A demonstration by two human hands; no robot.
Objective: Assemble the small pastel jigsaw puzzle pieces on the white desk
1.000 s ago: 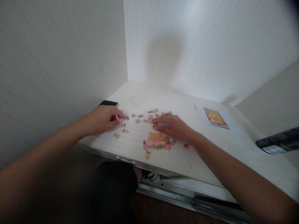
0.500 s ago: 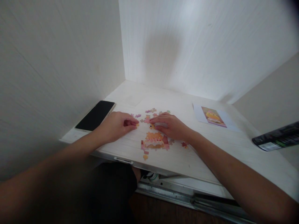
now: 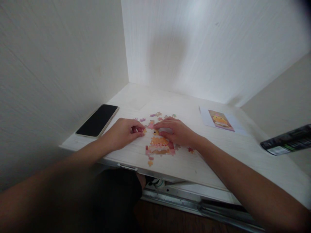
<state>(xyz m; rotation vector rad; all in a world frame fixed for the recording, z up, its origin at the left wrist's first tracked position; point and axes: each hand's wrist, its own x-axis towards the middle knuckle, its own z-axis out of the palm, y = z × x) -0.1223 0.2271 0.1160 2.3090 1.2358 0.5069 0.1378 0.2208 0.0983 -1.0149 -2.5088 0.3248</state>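
Observation:
My left hand point(image 3: 126, 131) is closed in a pinch, with a small yellow puzzle piece point(image 3: 144, 131) at its fingertips. Across from it, my right hand point(image 3: 176, 131) has thumb and fingers curved around a yellow puzzle piece with a dark eye point(image 3: 155, 132); the thumb touches its edge, and the fingers partly hide it. Just below lies a joined section of puzzle point(image 3: 159, 147), pink and orange with a cake-like shape. Loose pieces lie around: several purple and pink ones point(image 3: 152, 115) behind my hands, a yellow one point(image 3: 150, 163) in front, a red one point(image 3: 190, 150) beside my right wrist.
A phone point(image 3: 97, 120) lies at the left of the white table point(image 3: 194, 168). A sheet with a printed yellow figure point(image 3: 221, 120) lies at the right, near a dark can point(image 3: 286, 140). White panels point(image 3: 160, 42) stand behind and at the left. A drawer handle point(image 3: 127, 167) shows below the front edge.
The view has shifted slightly. My left fingertips and their yellow piece are a little closer to the eye piece. My right hand stays at that piece.

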